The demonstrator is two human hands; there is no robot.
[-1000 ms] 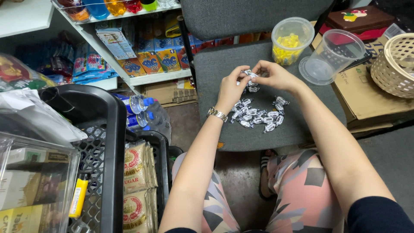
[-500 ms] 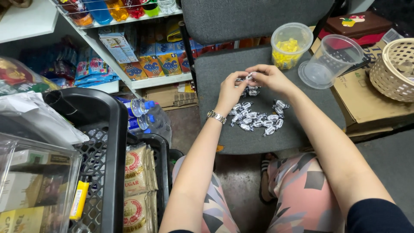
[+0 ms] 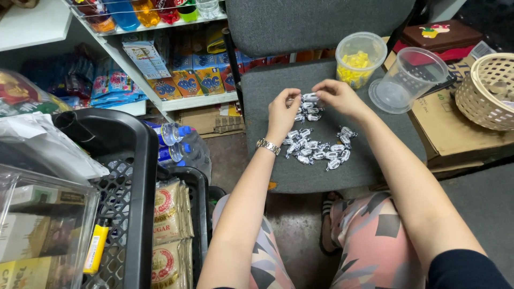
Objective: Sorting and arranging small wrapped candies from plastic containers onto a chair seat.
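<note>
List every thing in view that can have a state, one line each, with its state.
left hand: fingers pinching wrapped candies
right hand: fingers pinching the same candies
wrapped candies: scattered loose on chair seat
yellow-filled tub: upright, lidless
clear tub: tipped on its side, empty

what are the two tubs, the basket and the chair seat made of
The two tubs, one holding yellow sweets and one empty, look like clear, glossy plastic: you can see through the walls. The basket looks like pale woven wicker or rattan, matte, with open weave. The chair seat under the wrapped sweets looks like dull grey woven fabric, probably over padding.
</note>
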